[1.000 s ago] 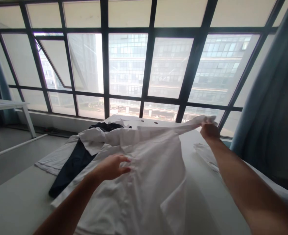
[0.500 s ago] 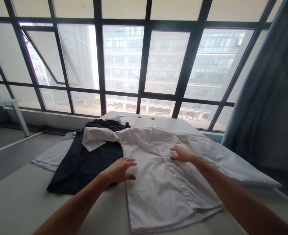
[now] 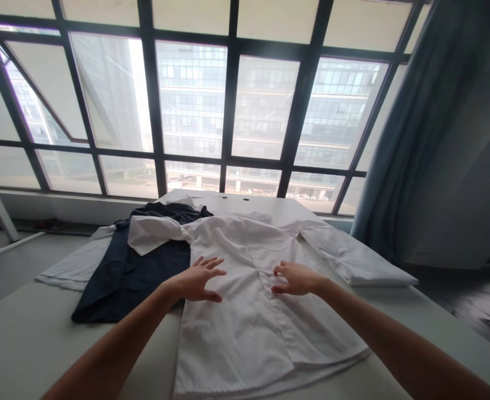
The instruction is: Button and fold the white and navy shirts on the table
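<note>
A white shirt (image 3: 249, 311) is spread flat on a pale table (image 3: 28, 344), its front facing up and its hem lying nearest the viewer. The left hand (image 3: 197, 279) is laid palm down on the shirt's left half, the fingers spread apart and nothing gripped. The right hand (image 3: 294, 278) is set on the cloth just right of the button placket, its fingers also apart and lightly curled, with no fabric seen pinched between them. The two hands are near each other, the middle of the shirt front lying between them. One sleeve (image 3: 349, 255) is stretched out to the right across the table top, toward a blue curtain (image 3: 411, 128). The other sleeve is folded over a dark navy garment (image 3: 132, 272), which is laid just beside the shirt on the left and partly under it. A further pale cloth (image 3: 68, 266) is seen under the navy piece. Behind the table a large grid-framed window (image 3: 228, 100) is seen.
</note>
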`<state>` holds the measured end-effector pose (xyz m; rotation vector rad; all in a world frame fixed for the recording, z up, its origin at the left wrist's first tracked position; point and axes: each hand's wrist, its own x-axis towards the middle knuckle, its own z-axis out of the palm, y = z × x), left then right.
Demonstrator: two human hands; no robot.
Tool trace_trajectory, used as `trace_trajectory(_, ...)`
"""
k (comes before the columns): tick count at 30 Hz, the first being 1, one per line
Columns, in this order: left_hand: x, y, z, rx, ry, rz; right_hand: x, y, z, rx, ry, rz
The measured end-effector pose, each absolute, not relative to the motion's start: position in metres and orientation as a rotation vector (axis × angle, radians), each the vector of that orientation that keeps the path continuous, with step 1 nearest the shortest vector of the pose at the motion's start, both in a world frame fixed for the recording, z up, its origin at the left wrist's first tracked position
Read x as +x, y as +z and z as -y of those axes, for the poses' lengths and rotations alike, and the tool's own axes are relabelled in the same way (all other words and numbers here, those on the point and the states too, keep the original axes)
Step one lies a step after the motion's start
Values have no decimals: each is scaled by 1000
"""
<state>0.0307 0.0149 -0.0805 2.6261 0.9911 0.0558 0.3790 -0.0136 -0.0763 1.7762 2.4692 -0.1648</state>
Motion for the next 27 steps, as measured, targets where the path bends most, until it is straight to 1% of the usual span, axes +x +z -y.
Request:
trace_trajectory(2, 35, -86, -18, 2630, 24, -1029, 377, -76, 20, 1805, -142, -2485)
trace_trajectory(4, 36, -88, -22, 2576, -107, -1088, 371, -81, 25, 1849, -98, -2528)
trace_trajectory(7, 30, -83, -24, 2570, -194, -1187, 356, -93, 30, 1878, -37, -2617)
trace_trajectory(10, 23, -76, -21, 2620, -185, -1165, 339, -105, 35, 1853, -22, -2694)
trace_trajectory(15, 23, -76, -16, 2587, -36, -1079, 326, -112, 47, 1813, -121, -2698)
trace_trajectory(17, 26, -79, -14, 2568, -58, -1113, 327, -108, 55, 1801, -122, -2668)
trace_trajectory(22, 41, -75, 7, 2546, -280, -1159, 332, -89, 76, 1729, -178, -2642)
trace_trajectory(27, 60, -60, 33, 2613, -245, -1248, 333, -61, 81, 1598, -292, -2607)
